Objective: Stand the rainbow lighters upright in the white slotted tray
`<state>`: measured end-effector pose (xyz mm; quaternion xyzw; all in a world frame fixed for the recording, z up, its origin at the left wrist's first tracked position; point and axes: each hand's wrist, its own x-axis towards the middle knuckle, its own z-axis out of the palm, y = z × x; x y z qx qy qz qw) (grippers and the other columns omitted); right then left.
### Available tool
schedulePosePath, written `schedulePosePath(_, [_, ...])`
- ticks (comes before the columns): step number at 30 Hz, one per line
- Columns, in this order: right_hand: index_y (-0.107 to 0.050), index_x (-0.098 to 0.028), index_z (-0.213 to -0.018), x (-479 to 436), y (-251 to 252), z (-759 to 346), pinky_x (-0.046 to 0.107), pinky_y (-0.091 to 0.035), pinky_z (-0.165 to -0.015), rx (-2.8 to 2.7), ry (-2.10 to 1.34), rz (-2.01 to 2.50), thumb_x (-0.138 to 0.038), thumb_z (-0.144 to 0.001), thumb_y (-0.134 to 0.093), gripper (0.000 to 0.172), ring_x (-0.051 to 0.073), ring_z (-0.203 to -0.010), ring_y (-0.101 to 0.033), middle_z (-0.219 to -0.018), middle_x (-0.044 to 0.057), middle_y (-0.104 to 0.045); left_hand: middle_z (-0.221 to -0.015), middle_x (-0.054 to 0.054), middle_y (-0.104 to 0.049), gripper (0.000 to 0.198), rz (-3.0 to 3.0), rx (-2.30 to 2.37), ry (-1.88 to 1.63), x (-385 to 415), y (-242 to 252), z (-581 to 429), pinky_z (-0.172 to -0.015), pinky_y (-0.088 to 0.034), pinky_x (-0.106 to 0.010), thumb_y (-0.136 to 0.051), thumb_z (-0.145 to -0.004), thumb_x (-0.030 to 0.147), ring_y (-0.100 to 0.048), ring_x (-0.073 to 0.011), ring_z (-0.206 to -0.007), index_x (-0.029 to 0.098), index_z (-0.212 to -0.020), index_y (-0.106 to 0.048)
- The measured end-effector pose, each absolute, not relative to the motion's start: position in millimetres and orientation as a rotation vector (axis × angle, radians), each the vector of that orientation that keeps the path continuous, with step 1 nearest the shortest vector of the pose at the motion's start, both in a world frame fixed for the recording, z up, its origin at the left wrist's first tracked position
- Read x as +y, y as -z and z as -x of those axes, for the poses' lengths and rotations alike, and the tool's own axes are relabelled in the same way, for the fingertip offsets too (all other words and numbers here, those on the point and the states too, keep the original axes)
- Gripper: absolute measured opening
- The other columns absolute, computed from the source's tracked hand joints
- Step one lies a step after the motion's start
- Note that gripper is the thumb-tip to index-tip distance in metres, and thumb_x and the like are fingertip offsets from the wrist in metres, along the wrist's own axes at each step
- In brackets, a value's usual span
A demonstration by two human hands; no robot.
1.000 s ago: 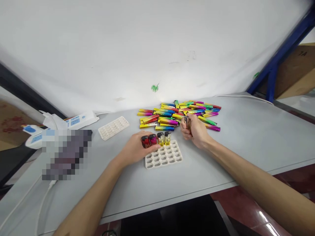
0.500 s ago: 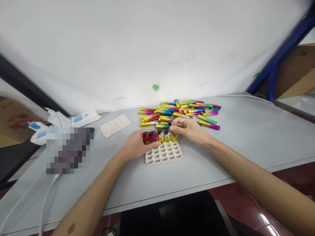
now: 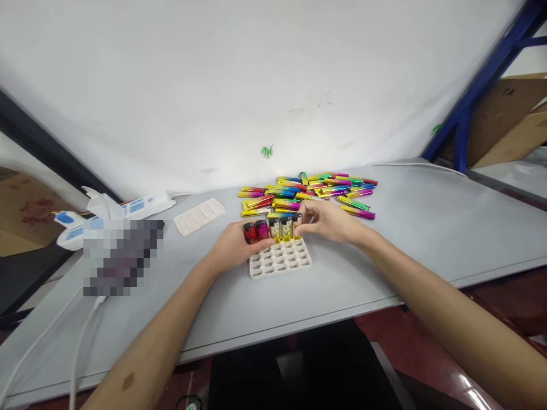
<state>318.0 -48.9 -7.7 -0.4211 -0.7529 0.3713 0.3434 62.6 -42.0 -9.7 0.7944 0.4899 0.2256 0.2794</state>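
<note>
A white holed tray (image 3: 280,263) lies on the table, with a row of lighters upright along its far edge. My left hand (image 3: 233,246) is closed round the left end of that row. Its thumb crosses in front of the red lighter (image 3: 250,232) and the magenta lighter (image 3: 262,229); its other fingers are mostly hidden behind them. Beside these stand two clear-and-yellow lighters, the nearer to the middle (image 3: 274,229) and its neighbour (image 3: 286,228). My right hand (image 3: 327,222) pinches another yellow lighter (image 3: 297,226) upright at the row's right end.
Behind the tray lies a loose pile of shiny multicoloured lighters (image 3: 316,191). A second white tray (image 3: 199,217) is at the left. Further left are a power strip (image 3: 149,203), a pixelated dark object (image 3: 128,259) and white cables (image 3: 79,336). A white wall closes off the back.
My right hand has brought its lighter from a tilted position to upright, in line with the row. My left hand keeps its hold. The whole view has shifted slightly.
</note>
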Motion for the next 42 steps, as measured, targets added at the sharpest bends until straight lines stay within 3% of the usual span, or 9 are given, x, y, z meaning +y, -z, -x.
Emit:
schedulePosePath(5, [-0.064,-0.021,-0.078,-46.2,4.7,-330.2,0.03,-0.04,-0.063,-2.055,-0.825,1.202,-0.051,-0.078,-0.07,0.03,0.019,-0.073,-0.062,-0.081,0.003,-0.071,-0.076,0.0,-0.066,0.042,-2.129,1.343,-0.617,-41.8,11.3,-61.5,-0.058,-0.042,-0.027,-0.072,-0.071,0.057,-0.054,-0.016,-0.066,0.018,-0.085,-0.064])
schedulePosePath(10, [-0.06,-0.021,-0.069,-34.2,4.8,-352.8,0.035,-0.036,-0.066,-1.934,-0.258,1.572,-0.058,-0.091,-0.049,0.045,0.027,-0.083,-0.059,-0.076,0.008,-0.067,-0.068,0.002,-0.058,0.045,-2.172,1.348,-0.633,-40.6,13.2,-61.1,-0.054,-0.036,-0.027,-0.068,-0.073,0.063,-0.048,-0.0137,-0.061,0.019,-0.071,-0.057])
schedulePosePath(13, [-0.061,-0.021,-0.072,-28.2,8.8,-361.3,0.037,-0.038,-0.07,-1.966,-0.047,1.688,-0.052,-0.088,-0.055,0.035,0.032,-0.095,-0.056,-0.082,0.01,-0.067,-0.068,0.002,-0.058,0.046,-2.179,1.353,-0.619,-40.4,12.4,-61.2,-0.054,-0.034,-0.027,-0.067,-0.073,0.064,-0.047,-0.0134,-0.061,0.019,-0.072,-0.056])
schedulePosePath(17, [-0.065,-0.019,-0.083,-26.2,16.9,-363.5,0.041,-0.039,-0.076,-2.137,0.059,1.789,-0.044,-0.082,-0.06,0.025,0.031,-0.092,-0.056,-0.094,0.013,-0.069,-0.07,0.002,-0.058,0.045,-2.202,1.333,-0.613,-40.3,11.0,-60.5,-0.055,-0.034,-0.027,-0.067,-0.075,0.062,-0.047,-0.0136,-0.062,0.019,-0.071,-0.056])
schedulePosePath(25, [-0.064,-0.02,-0.083,-29.1,18.9,-359.8,0.039,-0.041,-0.086,-2.322,0.029,1.715,-0.031,-0.077,-0.058,0.014,0.028,-0.094,-0.058,-0.091,0.008,-0.069,-0.073,0.002,-0.059,0.044,-2.222,1.366,-0.593,-38.1,12.1,-59.7,-0.056,-0.033,-0.027,-0.069,-0.073,0.062,-0.049,-0.0138,-0.064,0.019,-0.072,-0.056])
schedulePosePath(30, [-0.054,-0.022,-0.101,-34.1,13.8,-352.7,0.03,-0.039,-0.06,-2.177,-0.167,1.704,-0.036,-0.084,-0.057,0.023,0.023,-0.074,-0.06,-0.082,0.003,-0.068,-0.073,0.002,-0.059,0.045,-2.208,1.358,-0.589,-38.9,11.4,-59.7,-0.056,-0.034,-0.027,-0.069,-0.073,0.062,-0.049,-0.0137,-0.064,0.019,-0.072,-0.055])
schedulePosePath(33, [-0.052,-0.026,-0.113,-37.4,11.4,-345.2,0.03,-0.039,-0.059,-2.073,-0.267,1.637,-0.042,-0.092,-0.05,0.027,0.02,-0.064,-0.058,-0.081,0.001,-0.067,-0.074,0.002,-0.06,0.045,-2.215,1.364,-0.59,-39.3,11.0,-59.7,-0.057,-0.034,-0.028,-0.068,-0.074,0.062,-0.05,-0.014,-0.065,0.019,-0.072,-0.056])
schedulePosePath(38, [-0.056,-0.025,-0.117,-39.3,15.6,-334.3,0.036,-0.048,-0.077,-1.949,-0.227,1.544,-0.035,-0.09,-0.053,0.029,0.024,-0.089,-0.064,-0.103,0.007,-0.064,-0.075,0.001,-0.062,0.042,-2.219,1.339,-0.599,-39.8,10.0,-60.0,-0.057,-0.035,-0.027,-0.069,-0.074,0.06,-0.052,-0.0147,-0.065,0.019,-0.074,-0.058])
schedulePosePath(42, [-0.056,-0.024,-0.128,-38.8,17.4,-332.4,0.041,-0.05,-0.087,-1.859,-0.276,1.523,-0.02,-0.082,-0.055,0.046,0.027,-0.108,-0.06,-0.117,0.011,-0.056,-0.077,0.0,-0.064,0.039,-2.221,1.31,-0.61,-40.5,9.0,-60.3,-0.058,-0.036,-0.027,-0.068,-0.076,0.057,-0.054,-0.0155,-0.067,0.019,-0.076,-0.061])
